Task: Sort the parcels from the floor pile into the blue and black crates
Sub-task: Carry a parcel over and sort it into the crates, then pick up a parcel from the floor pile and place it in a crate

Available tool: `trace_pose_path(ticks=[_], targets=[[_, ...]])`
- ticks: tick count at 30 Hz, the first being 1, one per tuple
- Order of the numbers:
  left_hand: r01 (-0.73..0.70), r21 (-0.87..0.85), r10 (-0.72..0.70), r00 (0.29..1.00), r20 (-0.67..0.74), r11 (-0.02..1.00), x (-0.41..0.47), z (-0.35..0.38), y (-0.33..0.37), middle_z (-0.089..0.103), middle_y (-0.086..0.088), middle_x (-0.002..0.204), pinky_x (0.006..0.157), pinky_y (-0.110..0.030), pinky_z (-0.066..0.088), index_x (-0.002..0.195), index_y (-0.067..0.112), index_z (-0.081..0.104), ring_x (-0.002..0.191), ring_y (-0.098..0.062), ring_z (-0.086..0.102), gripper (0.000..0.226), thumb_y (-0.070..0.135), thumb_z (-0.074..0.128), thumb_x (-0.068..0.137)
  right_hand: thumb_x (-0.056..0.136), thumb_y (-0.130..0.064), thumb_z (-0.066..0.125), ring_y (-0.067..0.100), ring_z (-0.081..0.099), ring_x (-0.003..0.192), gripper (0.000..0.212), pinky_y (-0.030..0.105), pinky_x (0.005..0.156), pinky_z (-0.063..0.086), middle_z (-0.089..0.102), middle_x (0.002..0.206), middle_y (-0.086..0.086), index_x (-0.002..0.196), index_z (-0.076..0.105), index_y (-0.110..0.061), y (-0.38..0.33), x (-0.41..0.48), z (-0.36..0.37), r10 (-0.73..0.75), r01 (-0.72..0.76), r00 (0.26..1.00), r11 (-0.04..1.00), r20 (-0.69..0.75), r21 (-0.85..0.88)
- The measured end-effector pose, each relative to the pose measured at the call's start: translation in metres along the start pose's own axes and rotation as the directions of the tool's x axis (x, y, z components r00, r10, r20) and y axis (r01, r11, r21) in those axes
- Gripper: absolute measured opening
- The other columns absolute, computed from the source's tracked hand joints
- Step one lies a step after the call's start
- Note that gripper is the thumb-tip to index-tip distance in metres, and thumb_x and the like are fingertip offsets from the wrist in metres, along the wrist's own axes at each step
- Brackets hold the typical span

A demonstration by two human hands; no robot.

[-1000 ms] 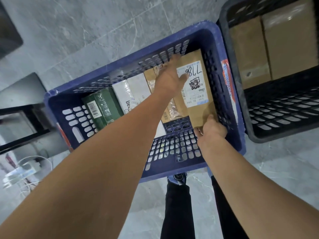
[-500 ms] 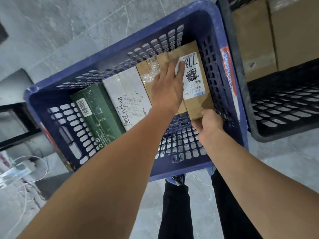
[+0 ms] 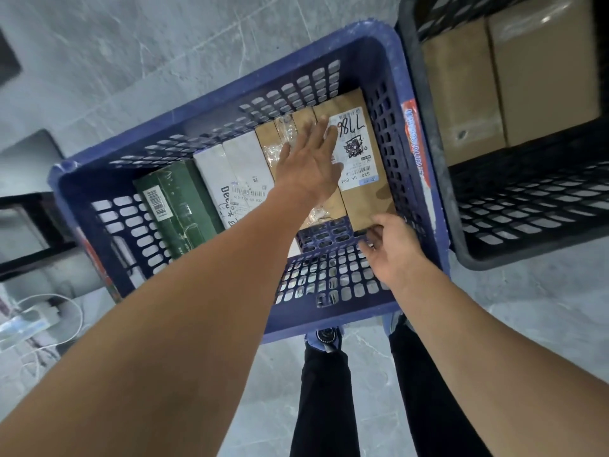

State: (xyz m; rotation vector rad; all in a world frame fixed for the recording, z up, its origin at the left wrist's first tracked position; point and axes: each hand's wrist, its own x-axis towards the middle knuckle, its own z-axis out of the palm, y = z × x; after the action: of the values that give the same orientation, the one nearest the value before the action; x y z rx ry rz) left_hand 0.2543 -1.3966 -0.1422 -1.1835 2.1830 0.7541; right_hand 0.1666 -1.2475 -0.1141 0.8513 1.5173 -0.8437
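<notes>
Brown cardboard parcel (image 3: 364, 196) in blue crate (image 3: 395, 67), frame centre.
Label (image 3: 357, 150): handwritten "7786", printed "530-D5 094". Left hand (image 3: 308, 163) flat on top; right hand (image 3: 392, 249) loose-fingered at near end.

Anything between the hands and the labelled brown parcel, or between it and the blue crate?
Nothing visible. The labelled parcel already lies in the blue crate by its right wall; left hand rests flat on it, right hand is at its near end.

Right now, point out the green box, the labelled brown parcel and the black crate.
green box (image 3: 188, 209): head view, its top face.
labelled brown parcel (image 3: 365, 202): head view, bare cardboard below the label.
black crate (image 3: 527, 209): head view, near wall.
</notes>
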Motion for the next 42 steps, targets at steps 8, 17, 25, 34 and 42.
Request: trace_pose_path(ticks=[8,17,25,34,42], targets=[[0.068,-0.540,-0.138,0.986,-0.091,0.839,-0.115,-0.069,0.028,0.032,-0.008,0.165,0.124,-0.043,0.025,0.159,0.012,0.033,0.152,-0.025,0.029,0.057,0.039,0.040,0.109,0.105,-0.027,0.059,0.015,0.056,0.129,0.039,0.040,0.112,0.044,0.056,0.144,-0.002,0.143,0.056,-0.023,-0.021,-0.121,-0.005,-0.137,0.180,0.964,0.966,0.227,-0.185],[0.094,-0.939,-0.357,0.934,-0.032,0.331,-0.285,-0.265,0.066,0.042,0.008,0.155,0.113,-0.027,0.027,0.156,0.027,0.040,0.133,-0.006,0.040,0.057,0.056,0.034,0.107,0.109,-0.041,0.048,0.004,0.051,0.137,0.048,0.025,0.108,0.041,0.052,0.154,-0.008,0.153,0.048,-0.021,-0.097,-0.370,-0.006,-0.446,0.548,0.824,0.782,0.350,-0.296],[-0.068,-0.982,-0.350,0.928,-0.127,0.174,-0.420,-0.406,0.069,0.046,0.008,0.156,0.119,-0.054,0.035,0.156,0.031,0.040,0.140,-0.017,0.046,0.080,0.080,0.035,0.093,0.102,-0.065,0.047,0.013,0.027,0.155,0.072,0.044,0.128,0.021,0.028,0.169,-0.013,0.164,0.030,-0.033,-0.124,-0.571,-0.016,-0.594,0.754,0.649,0.583,0.475,-0.301],[-0.284,-0.942,-0.468,0.817,-0.337,0.181,-0.549,-0.486,0.067,0.047,-0.002,0.155,0.116,-0.047,0.040,0.155,0.021,0.043,0.141,-0.019,0.046,0.068,0.065,0.033,0.103,0.106,-0.062,0.039,0.013,0.028,0.154,0.067,0.039,0.128,0.022,0.030,0.168,-0.011,0.164,0.029,-0.030,-0.135,-0.717,-0.018,-0.644,0.903,0.401,0.396,0.652,-0.165],[-0.393,-0.911,-0.644,0.665,-0.378,0.129,-0.632,-0.492,0.108,0.045,-0.002,0.158,0.116,-0.047,0.038,0.156,0.024,0.043,0.143,-0.019,0.044,0.069,0.066,0.033,0.103,0.104,-0.063,0.042,0.008,0.029,0.154,0.068,0.038,0.127,0.024,0.030,0.168,-0.014,0.163,0.031,-0.031,-0.155,-0.782,-0.014,-0.529,0.959,0.226,0.268,0.818,-0.091]])
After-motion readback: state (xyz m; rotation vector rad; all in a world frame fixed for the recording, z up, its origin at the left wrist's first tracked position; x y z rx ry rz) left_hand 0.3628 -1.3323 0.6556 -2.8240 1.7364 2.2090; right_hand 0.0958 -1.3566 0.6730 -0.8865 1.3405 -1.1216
